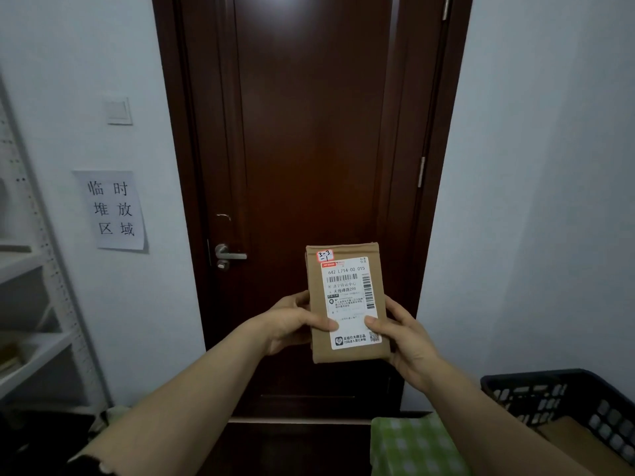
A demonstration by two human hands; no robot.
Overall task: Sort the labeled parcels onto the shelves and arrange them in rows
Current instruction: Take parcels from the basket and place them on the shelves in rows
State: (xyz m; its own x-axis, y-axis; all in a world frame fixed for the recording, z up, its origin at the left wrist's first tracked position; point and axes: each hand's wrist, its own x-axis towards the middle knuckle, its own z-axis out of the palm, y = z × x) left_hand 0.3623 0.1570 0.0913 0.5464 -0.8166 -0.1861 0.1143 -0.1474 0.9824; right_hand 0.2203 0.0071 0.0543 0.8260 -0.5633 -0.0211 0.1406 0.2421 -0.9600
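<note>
A small brown cardboard parcel [347,300] is held upright in front of me, its white shipping label facing me. A red-edged sticker at its top left corner reads 3-3-1. My left hand [292,321] grips its left edge, thumb across the lower front. My right hand [402,338] grips its right edge, thumb on the label. A white metal shelf unit [34,266] stands at the far left, only partly in view.
A dark wooden door [309,132] with a metal handle [228,255] fills the middle. A paper sign [111,209] hangs on the left wall. A black plastic crate [563,403] holding cardboard sits at the lower right, beside a green checked cloth [412,444].
</note>
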